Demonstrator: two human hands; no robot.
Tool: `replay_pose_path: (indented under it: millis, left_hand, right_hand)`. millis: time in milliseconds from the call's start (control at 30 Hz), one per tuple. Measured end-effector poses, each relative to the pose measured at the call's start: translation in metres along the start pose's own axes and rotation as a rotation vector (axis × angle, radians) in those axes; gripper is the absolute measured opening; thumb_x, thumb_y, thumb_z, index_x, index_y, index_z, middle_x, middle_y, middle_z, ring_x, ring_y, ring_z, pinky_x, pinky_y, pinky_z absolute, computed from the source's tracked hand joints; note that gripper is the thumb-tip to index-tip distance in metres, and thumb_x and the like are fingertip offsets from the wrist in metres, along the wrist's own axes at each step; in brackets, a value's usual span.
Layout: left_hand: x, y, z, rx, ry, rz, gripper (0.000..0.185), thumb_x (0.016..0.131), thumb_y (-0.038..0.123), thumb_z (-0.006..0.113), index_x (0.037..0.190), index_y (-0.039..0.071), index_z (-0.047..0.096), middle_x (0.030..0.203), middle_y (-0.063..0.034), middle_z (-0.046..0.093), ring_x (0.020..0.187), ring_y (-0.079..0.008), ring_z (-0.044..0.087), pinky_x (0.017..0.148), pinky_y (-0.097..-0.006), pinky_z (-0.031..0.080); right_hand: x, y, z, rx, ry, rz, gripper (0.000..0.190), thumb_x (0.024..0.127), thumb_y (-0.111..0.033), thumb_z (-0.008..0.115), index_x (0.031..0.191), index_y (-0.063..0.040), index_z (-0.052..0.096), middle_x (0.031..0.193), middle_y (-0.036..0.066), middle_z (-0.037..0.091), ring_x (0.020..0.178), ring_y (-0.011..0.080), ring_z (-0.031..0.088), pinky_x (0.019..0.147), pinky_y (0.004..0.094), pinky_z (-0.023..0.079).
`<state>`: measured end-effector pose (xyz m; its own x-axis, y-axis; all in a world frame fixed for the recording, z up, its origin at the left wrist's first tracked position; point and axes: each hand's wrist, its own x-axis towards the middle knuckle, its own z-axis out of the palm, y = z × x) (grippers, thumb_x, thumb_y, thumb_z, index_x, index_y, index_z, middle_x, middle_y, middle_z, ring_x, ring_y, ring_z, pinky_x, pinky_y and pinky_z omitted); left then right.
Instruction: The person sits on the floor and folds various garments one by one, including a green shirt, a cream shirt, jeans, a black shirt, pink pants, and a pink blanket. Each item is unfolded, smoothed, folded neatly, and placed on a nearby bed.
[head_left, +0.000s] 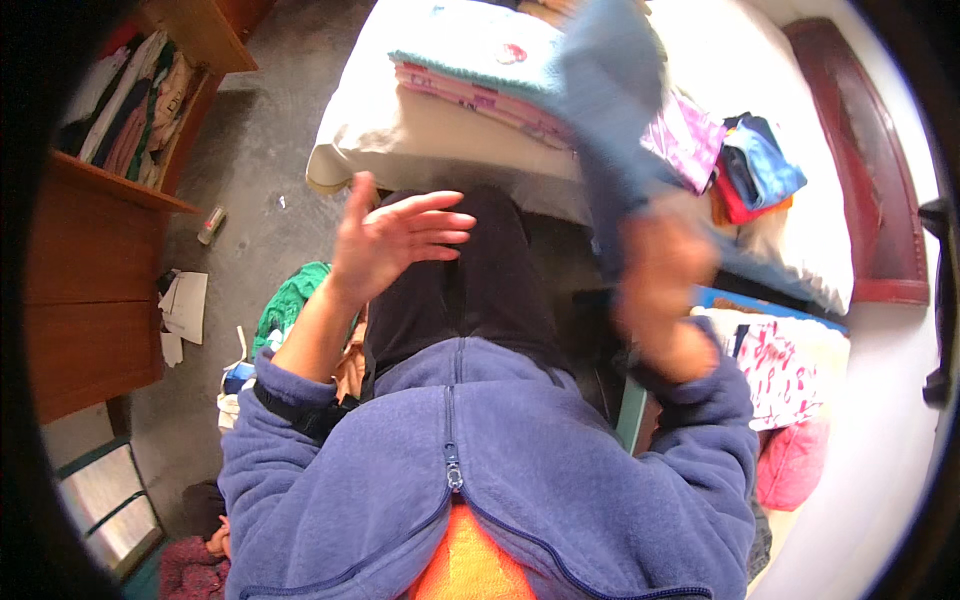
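My left hand (405, 229) is raised over my lap with its fingers apart and nothing in it. Blurred by motion, my right hand (664, 277) grips a blue garment (611, 97), which stretches up over the bed. Behind the garment, folded towels or blankets (480, 94), teal-edged above pink, lie stacked on the white bed cover (450, 142). To the right of it are a pink-and-white cloth (686, 139) and a small pile of folded clothes (761, 165), blue, red and orange.
An open wooden cabinet (90, 247) with clothes on its shelf stands at the left. Papers (185, 307) and a small bottle (212, 225) lie on the floor. Green cloth (292, 300) is heaped beside my left forearm. A patterned cloth (776, 367) and a pink cushion-like item (795, 465) lie at the right.
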<state>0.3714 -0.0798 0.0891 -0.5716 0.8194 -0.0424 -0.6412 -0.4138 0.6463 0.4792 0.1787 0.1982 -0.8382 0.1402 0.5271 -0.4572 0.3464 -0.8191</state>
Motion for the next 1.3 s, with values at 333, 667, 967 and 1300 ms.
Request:
replay_pose_path:
  millis: [333,667,967,1300]
  left_hand:
    - [-0.112,-0.072,-0.124,0.085,0.740,-0.077,0.037,0.093,0.029,0.062,0.123,0.010,0.054,0.110,-0.0023,0.066,0.089,-0.0121,0.064,0.076,-0.0290,0.052]
    - [-0.084,-0.079,-0.134,0.414,0.908,-0.021,0.026,0.093,0.024,0.062,0.115,0.009,0.063,0.092,0.0070,0.066,0.069,-0.0002,0.055,0.061,-0.0170,0.041]
    - [-0.079,-0.076,-0.133,0.395,0.951,-0.036,0.019,0.094,0.023,0.062,0.107,0.010,0.066,0.095,0.0048,0.068,0.076,-0.0028,0.058,0.068,-0.0188,0.043]
    - [-0.078,-0.080,-0.131,0.411,0.977,0.029,0.016,0.094,0.025,0.062,0.103,0.013,0.066,0.088,0.0075,0.066,0.068,-0.0014,0.054,0.059,-0.0178,0.039]
  right_hand:
    - [-0.093,0.136,0.089,0.150,-0.648,0.428,0.024,0.093,-0.025,0.060,0.104,-0.005,0.068,0.097,0.015,0.069,0.090,0.0266,0.067,0.081,0.0351,0.051]
    - [-0.100,0.278,-0.006,0.001,0.028,1.004,0.049,0.088,-0.036,0.065,0.119,0.003,0.063,0.114,0.013,0.066,0.106,0.0194,0.059,0.094,0.0308,0.043]
    - [-0.074,0.262,-0.020,0.050,-0.190,1.112,0.060,0.084,-0.041,0.069,0.119,0.007,0.061,0.110,0.014,0.065,0.099,0.0197,0.060,0.090,0.0305,0.044]
    - [-0.055,0.207,-0.009,0.455,0.138,0.963,0.032,0.082,-0.013,0.071,0.110,0.000,0.062,0.098,0.006,0.067,0.082,0.0131,0.062,0.078,0.0284,0.051]
